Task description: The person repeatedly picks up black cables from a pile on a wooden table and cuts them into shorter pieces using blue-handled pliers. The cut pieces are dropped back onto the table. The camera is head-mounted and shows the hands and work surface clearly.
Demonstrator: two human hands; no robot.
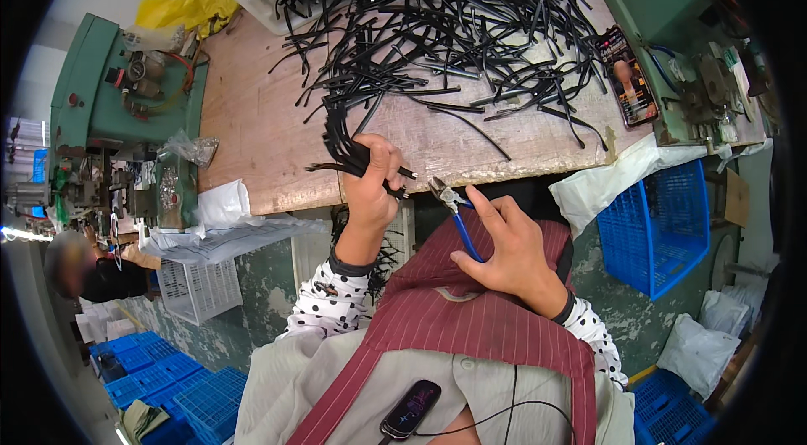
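Note:
A bundle of short black cables (343, 145) is gripped in my left hand (374, 180), above the table's near edge. Several cut ends stick out past the fingers toward the right. Close by, my right hand (513, 247) has a pair of diagonal cutters (454, 211) with blue handles, its jaws pointing up and left beside those cable ends. The cutter jaws look slightly apart and touch no cable that I can see. Across the wooden table (261, 126) lie many loose black cables (437, 50), heaped highest at the far side.
Green machines (97, 100) flank the table, one holding a gauge. A phone (627, 79) leans at the right. Below are a blue crate (651, 231), a white crate (200, 287) and stacked blue crates (160, 369). Another person (118, 277) sits far left.

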